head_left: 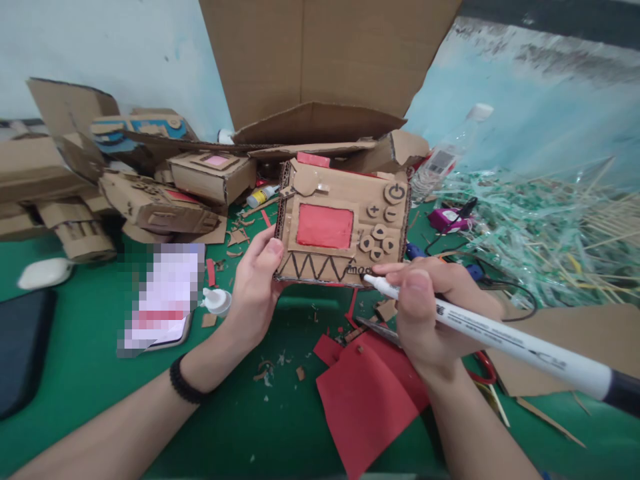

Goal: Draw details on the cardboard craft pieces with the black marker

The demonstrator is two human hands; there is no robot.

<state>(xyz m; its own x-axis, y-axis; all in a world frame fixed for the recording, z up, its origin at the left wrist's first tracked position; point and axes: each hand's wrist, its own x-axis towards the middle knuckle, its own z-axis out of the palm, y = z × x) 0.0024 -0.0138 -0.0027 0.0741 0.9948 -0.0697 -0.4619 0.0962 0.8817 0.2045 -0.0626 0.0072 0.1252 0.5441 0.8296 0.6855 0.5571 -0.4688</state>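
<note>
My left hand grips the left edge of a cardboard model of a handheld device, thumb on its front. A red panel sits in a cardboard frame on its face, with round cardboard buttons at the right. Along the bottom run a black zigzag line and some black lettering. Pinched in my right hand is a white marker, its tip at the lettering near the lower right edge. The tip itself is too small to tell whether it touches. Beneath my right hand lie scissors, partly hidden, and red paper.
A phone and a small white glue bottle lie at left. Cardboard models and boxes crowd the back left. A plastic bottle stands at back right by a heap of plastic wrap and sticks. Scraps litter the green table.
</note>
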